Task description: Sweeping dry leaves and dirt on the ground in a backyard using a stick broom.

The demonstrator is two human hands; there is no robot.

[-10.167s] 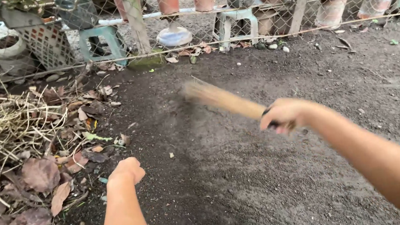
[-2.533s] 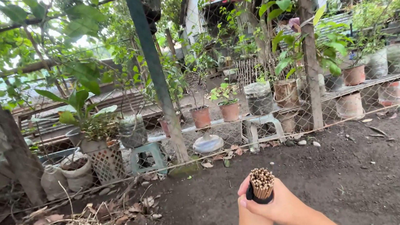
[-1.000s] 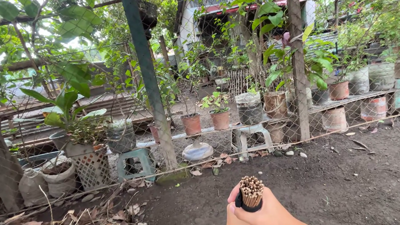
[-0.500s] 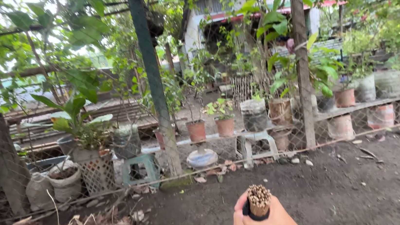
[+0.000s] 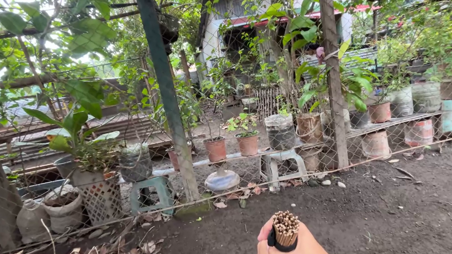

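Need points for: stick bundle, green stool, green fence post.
stick bundle (image 5: pixel 286 228), head view, on the cut stick ends.
green stool (image 5: pixel 149 185), head view, on the seat's front edge.
green fence post (image 5: pixel 166 88), head view, on mid shaft.

Soft, overcast daylight filters through leaves above the hand (image 5: pixel 296 253); shadows faint, sky blown out, focus sharp.

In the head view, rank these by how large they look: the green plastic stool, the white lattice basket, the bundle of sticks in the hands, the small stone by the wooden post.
1. White lattice basket and green plastic stool: too alike to rank.
2. Bundle of sticks, though nearness to the camera enlarges it.
3. Small stone.
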